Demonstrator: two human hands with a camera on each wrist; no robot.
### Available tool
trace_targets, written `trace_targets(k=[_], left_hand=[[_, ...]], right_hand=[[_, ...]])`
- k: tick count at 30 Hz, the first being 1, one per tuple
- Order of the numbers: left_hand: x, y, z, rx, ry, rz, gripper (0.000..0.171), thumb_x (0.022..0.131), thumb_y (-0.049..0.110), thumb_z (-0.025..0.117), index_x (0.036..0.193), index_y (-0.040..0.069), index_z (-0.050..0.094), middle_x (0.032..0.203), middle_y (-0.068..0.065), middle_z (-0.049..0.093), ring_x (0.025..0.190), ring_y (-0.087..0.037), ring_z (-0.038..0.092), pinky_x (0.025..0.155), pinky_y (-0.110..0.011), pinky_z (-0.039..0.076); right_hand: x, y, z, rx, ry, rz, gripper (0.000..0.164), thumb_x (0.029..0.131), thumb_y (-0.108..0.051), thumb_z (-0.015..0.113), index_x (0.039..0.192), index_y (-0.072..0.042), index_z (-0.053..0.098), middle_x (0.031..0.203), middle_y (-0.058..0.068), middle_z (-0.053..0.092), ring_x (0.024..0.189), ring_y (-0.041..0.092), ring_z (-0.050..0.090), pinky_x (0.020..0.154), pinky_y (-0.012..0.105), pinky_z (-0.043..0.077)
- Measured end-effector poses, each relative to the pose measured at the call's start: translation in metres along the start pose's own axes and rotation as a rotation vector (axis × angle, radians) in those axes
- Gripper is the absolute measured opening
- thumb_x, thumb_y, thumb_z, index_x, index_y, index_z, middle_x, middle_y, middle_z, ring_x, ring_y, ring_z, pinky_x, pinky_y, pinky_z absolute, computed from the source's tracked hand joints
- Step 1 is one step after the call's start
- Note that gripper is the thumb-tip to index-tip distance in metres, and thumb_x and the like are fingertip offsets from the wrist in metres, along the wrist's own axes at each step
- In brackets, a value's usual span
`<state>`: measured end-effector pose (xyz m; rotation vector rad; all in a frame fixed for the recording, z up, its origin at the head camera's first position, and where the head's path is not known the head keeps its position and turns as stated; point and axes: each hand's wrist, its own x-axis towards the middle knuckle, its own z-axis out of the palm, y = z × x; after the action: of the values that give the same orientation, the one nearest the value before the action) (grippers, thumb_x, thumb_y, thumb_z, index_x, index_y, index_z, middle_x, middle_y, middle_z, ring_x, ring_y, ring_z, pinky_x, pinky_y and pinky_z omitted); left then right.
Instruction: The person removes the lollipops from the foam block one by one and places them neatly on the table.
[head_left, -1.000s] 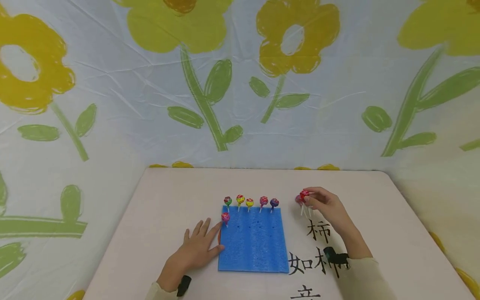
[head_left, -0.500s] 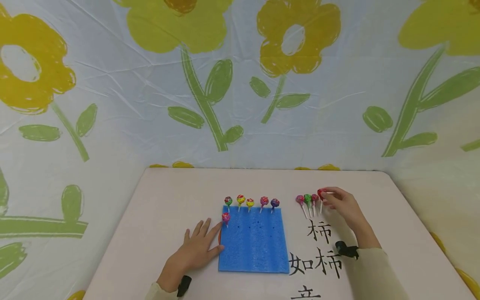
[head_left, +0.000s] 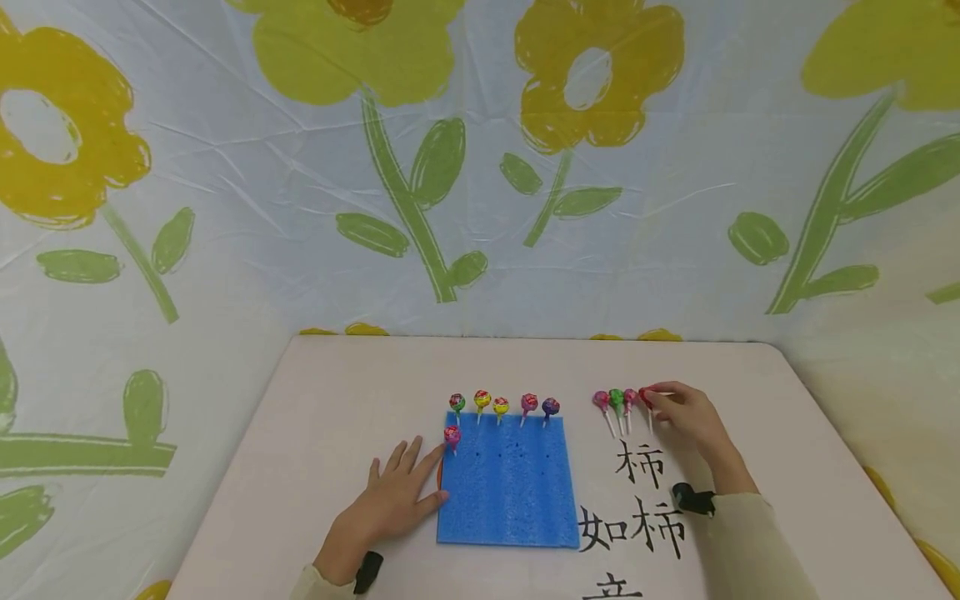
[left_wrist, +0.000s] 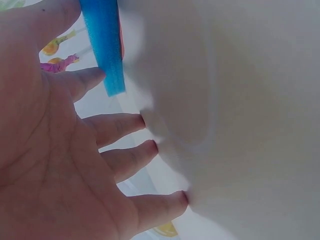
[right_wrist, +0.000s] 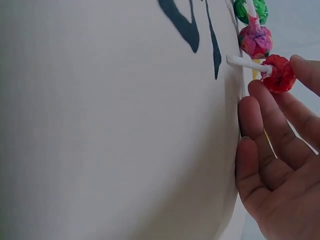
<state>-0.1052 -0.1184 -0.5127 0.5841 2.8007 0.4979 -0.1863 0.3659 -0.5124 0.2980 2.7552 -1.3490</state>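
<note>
My right hand (head_left: 686,414) pinches a red lollipop (right_wrist: 278,74) by its wrapped head at the right end of a short row. Its white stick points toward the front of the table. Beside it lie a pink lollipop (right_wrist: 255,41), a green lollipop (head_left: 617,397) and another pink one at the row's left end. My left hand (head_left: 395,493) rests with spread fingers on the table, index finger and thumb touching the left edge of a blue foam board (head_left: 510,492). Several lollipops stand along the board's far edge, and a pink lollipop (head_left: 452,437) stands in its left side.
Small dark holes cross the board below the far row. Large black characters (head_left: 640,462) are printed on the pale table (head_left: 360,375) right of the board. Behind the table hangs a white cloth (head_left: 300,208) with yellow flowers. An orange edge shows beside the board near my left hand.
My right hand has carried the red lollipop rightward from over the row and lowered it at the row's right end, uncovering the green and pink ones. The left hand stays still.
</note>
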Motion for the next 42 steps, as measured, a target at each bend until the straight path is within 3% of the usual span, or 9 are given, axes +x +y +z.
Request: trace_targets(k=[8, 20, 42], left_hand=[[-0.0006, 0.0004, 0.0001, -0.006, 0.003, 0.006, 0.068, 0.089, 0.057, 0.045, 0.147, 0.027, 0.024, 0.150, -0.015, 0.018, 0.135, -0.040, 0.013, 0.094, -0.071, 0.010], [-0.0022, 0.0012, 0.0000, -0.017, -0.003, 0.005, 0.069, 0.089, 0.057, 0.045, 0.147, 0.026, 0.024, 0.150, -0.016, 0.018, 0.135, -0.041, 0.012, 0.094, -0.071, 0.009], [-0.0006, 0.0023, -0.0031, -0.008, -0.006, 0.002, 0.069, 0.089, 0.057, 0.045, 0.147, 0.025, 0.025, 0.150, -0.016, 0.018, 0.135, -0.040, 0.012, 0.095, -0.071, 0.009]], right_hand=[[0.0017, 0.0027, 0.0037, -0.068, 0.033, -0.006, 0.053, 0.090, -0.047, 0.053, 0.120, -0.003, 0.055, 0.109, 0.019, 0.060, 0.081, 0.025, 0.059, 0.056, 0.023, 0.042], [0.0047, 0.0055, 0.0078, -0.123, 0.038, 0.037, 0.055, 0.089, -0.052, 0.051, 0.119, -0.005, 0.055, 0.109, 0.018, 0.058, 0.084, 0.027, 0.054, 0.062, 0.031, 0.043], [0.0036, 0.0089, 0.0029, -0.077, 0.062, -0.013, 0.052, 0.092, -0.045, 0.050, 0.119, -0.001, 0.054, 0.106, 0.021, 0.060, 0.075, 0.022, 0.060, 0.062, 0.030, 0.046]])
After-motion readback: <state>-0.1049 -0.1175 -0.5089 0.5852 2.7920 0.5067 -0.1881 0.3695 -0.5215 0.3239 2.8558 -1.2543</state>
